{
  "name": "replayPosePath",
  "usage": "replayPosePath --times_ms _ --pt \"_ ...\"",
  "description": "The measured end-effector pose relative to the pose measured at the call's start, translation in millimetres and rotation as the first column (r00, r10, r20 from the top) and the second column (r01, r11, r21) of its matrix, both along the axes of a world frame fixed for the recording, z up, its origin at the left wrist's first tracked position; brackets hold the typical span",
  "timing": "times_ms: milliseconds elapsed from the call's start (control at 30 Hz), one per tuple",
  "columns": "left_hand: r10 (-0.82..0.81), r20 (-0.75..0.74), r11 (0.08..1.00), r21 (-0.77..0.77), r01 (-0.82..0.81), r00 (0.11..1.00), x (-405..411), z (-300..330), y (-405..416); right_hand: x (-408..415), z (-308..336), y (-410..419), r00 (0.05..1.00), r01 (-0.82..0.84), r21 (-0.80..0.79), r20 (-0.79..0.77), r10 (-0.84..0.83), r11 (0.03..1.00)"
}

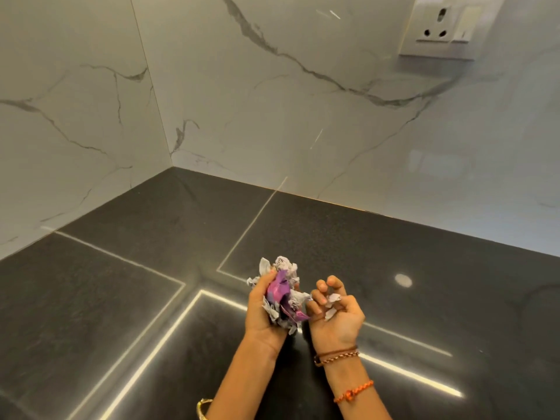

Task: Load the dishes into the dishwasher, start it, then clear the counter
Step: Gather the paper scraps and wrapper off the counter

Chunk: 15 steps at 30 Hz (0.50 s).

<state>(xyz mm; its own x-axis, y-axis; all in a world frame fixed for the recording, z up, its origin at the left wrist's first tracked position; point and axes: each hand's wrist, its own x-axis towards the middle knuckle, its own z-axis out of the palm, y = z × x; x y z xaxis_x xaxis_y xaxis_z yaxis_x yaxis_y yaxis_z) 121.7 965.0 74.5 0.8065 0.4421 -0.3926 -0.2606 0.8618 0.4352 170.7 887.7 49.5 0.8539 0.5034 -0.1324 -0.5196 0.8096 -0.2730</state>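
Left hand (263, 310) grips crumpled wrappers (283, 294); right hand (335, 313) holds scraps, partly hidden

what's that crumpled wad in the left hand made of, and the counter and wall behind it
Crumpled wad: looks like thin printed paper plus a glossy purple wrapper, judging by sharp creases and sheen. Counter: dark speckled stone, probably polished granite, since it mirrors light strips. Wall: glossy white marble-look slabs with grey veins; real marble or tile, cannot tell.

A white wall socket (441, 27) sits high on the veined marble backsplash (272, 101), seemingly switched.
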Motion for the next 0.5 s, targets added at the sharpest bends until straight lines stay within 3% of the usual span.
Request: replayPosePath --times_ms 233,367,500 --pt "-0.002 0.066 0.997 0.074 -0.003 0.998 -8 10 -48 -6 3 -31 0.972 0.029 -0.093 -0.231 -0.05 0.995" --pt "-0.091 0.093 0.988 0.131 0.078 0.991 -14 10 -81 -14 10 -51 0.967 0.044 -0.071 -0.247 -0.061 0.997" --pt "0.008 0.106 0.99 0.136 -0.023 0.994 -18 -2 -99 -21 2 -65 0.972 0.051 0.006 -0.229 -0.048 0.999"
